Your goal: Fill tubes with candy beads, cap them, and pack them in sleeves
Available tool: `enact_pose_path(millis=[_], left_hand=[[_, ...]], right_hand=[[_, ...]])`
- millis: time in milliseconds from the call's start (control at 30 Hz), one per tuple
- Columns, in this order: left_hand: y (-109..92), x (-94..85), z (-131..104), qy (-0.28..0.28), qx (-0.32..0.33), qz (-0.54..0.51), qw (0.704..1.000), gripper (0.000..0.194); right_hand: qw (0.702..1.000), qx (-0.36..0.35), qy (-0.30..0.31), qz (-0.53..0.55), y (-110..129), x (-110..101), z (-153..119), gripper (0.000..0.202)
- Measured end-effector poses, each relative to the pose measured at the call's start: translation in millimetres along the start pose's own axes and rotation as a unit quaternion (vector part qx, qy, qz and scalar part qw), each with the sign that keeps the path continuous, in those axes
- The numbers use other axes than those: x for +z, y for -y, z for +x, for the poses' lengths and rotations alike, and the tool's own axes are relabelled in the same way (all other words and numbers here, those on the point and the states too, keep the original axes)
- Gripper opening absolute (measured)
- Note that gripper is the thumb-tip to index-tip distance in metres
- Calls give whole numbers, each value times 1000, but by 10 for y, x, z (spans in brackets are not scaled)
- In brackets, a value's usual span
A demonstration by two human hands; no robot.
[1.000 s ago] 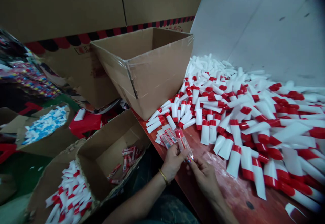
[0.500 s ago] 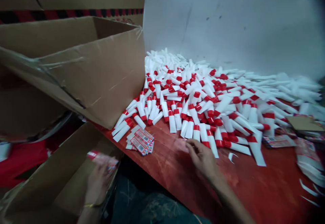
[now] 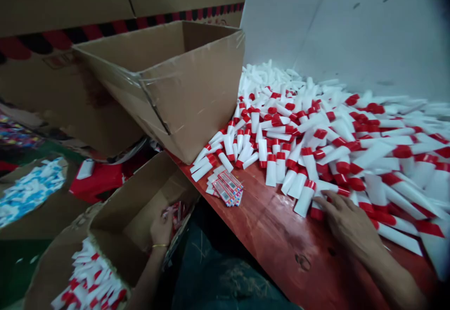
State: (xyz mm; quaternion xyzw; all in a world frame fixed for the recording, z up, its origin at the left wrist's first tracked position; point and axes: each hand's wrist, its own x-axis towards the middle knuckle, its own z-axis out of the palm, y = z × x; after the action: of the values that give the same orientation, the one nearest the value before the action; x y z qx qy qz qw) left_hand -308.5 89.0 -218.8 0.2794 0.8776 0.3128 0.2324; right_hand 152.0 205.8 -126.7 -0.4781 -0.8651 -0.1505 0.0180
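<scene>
Down inside an open cardboard box (image 3: 116,221) on the left is my left hand (image 3: 162,228), its fingers curled around a labelled tube (image 3: 178,212) with red on it; blur and shadow hide the exact grip. My right hand (image 3: 346,223) lies over the near edge of a heap of white tubes with red caps (image 3: 305,160). Its fingers are apart, and the fingertips touch a red-capped tube (image 3: 317,210). A small stack of printed cards (image 3: 228,187) with red and white print sits on the red table (image 3: 260,239), between my two hands.
A large open carton (image 3: 197,94) stands at the table's left edge. Below left are a container of white and red tubes (image 3: 93,277) and a box of blue-and-white pieces (image 3: 33,190). A pale sheet (image 3: 344,28) rises behind the heap.
The view has swung left. My left hand has gone lower into the box with the labelled tube. My right hand has let go of a small printed piece and moved right, onto the tubes.
</scene>
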Motion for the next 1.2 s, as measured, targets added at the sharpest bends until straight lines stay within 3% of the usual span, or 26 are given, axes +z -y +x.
enact_pose_path(millis=[33,133,167,267,333,433,567,733,833,967,1033,1100,1167,1200], left_hand=[[-174,52,-2,-6,29,-1,1000,29],[-815,226,-95,19,232,7,972,25],[-1027,291,-138,35,273,14,961,23],[-1506,485,-222,111,328,79,935,22],[-1658,594,-222,150,333,125,922,25],[-1714,693,-182,186,319,160,916,17],[-1702,705,-167,183,320,167,914,13],[-1704,593,-251,157,341,127,918,12],[-1739,496,-364,140,331,96,928,13],[-1792,412,-535,125,354,58,925,12],[-1785,391,-599,105,375,32,921,12],[-1749,378,-646,71,374,-16,925,15],[-1703,378,-688,59,330,-84,938,18],[-1686,386,-711,85,294,-121,944,20]], right_hand=[[1000,-11,-11,2,-2,16,-3,37],[998,-37,-35,26,4,53,-3,34],[997,-42,-43,43,9,58,2,32],[990,-42,-83,110,37,36,14,30],[980,-26,-110,163,70,-6,6,30],[961,53,-123,241,146,-85,-32,27],[926,176,-115,314,322,-192,-14,26],[864,303,-59,398,732,-327,305,29],[801,300,-18,517,1042,-367,623,32],[674,265,30,689,1405,-384,1007,28],[647,257,36,717,1512,-371,1117,21],[640,269,24,720,1552,-334,1163,23],[620,296,9,727,1542,-281,1160,26],[608,309,6,732,1528,-256,1146,28]])
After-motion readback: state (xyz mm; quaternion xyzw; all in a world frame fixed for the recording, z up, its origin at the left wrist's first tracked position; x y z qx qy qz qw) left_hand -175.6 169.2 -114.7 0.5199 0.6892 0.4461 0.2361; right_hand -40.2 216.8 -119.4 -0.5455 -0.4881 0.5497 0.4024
